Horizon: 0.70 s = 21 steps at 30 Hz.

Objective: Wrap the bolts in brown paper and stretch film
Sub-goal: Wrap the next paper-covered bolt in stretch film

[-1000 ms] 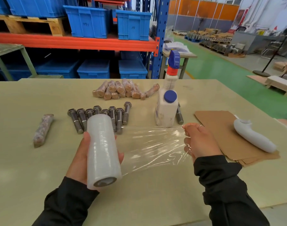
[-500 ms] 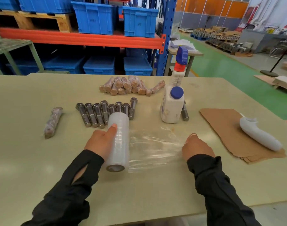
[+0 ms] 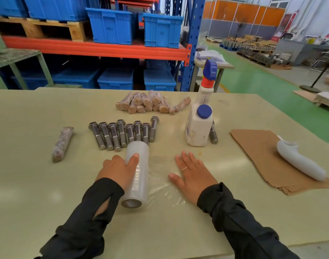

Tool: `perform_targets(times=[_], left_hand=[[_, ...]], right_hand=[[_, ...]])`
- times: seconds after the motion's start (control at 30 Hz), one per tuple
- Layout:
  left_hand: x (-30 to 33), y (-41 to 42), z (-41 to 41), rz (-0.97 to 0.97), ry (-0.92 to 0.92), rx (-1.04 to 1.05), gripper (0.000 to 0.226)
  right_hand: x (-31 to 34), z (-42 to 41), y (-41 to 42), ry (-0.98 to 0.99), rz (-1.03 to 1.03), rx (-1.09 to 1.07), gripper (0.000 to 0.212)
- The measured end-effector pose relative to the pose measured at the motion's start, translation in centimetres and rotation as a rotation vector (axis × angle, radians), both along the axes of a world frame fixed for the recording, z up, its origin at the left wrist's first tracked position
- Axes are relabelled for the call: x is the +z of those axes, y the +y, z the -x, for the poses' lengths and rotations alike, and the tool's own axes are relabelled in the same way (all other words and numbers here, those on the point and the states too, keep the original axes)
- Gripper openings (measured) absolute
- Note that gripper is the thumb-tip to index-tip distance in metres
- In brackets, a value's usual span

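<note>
L hand (image 3: 120, 170) grips stretch film roll (image 3: 136, 174); R hand (image 3: 192, 174), fingers flat and spread, pins the pulled film sheet (image 3: 160, 186) right of roll. Risk: thin film may crease or cling to itself if R lifts. Bare bolts (image 3: 122, 133) just beyond roll; brown paper (image 3: 262, 150) far right of it. Pale green table (image 3: 29, 193); blue crates (image 3: 113, 25) on racking behind.

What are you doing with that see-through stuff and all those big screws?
A person is wrapping bolts. The left hand holds the film roll lying on the table, and the right hand presses flat on the film sheet pulled out from it. A row of bare bolts waits behind the roll. A pile of wrapped bolts lies farther back, with one more wrapped bolt off to the left. Brown paper sits on the right.
</note>
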<state>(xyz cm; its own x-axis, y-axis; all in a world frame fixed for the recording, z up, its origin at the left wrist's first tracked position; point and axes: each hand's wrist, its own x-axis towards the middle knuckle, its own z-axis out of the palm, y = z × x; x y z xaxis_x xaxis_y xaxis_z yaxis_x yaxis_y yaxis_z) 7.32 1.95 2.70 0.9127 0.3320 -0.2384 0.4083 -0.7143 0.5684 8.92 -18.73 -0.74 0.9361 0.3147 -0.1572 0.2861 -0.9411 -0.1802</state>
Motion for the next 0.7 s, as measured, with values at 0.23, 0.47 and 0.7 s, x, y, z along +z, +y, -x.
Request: perform_targets(times=[0.23,0.47,0.7], left_hand=[[2.5,2.1,1.6,-0.301,-0.215,0.068,0.051],[0.4,-6.1,0.8,-0.643,-0.15,-0.484,0.071],[1.4,7.1,1.5,-0.434,-0.043,-0.37,0.072]], right_hand=[[-0.6,-0.2,0.0,-0.024,0.052,-0.005,0.077],[-0.4,0.4,-0.4,-0.057,0.069,-0.003,0.08],[-0.5,0.4,-1.0,-0.053,0.078,0.003,0.089]])
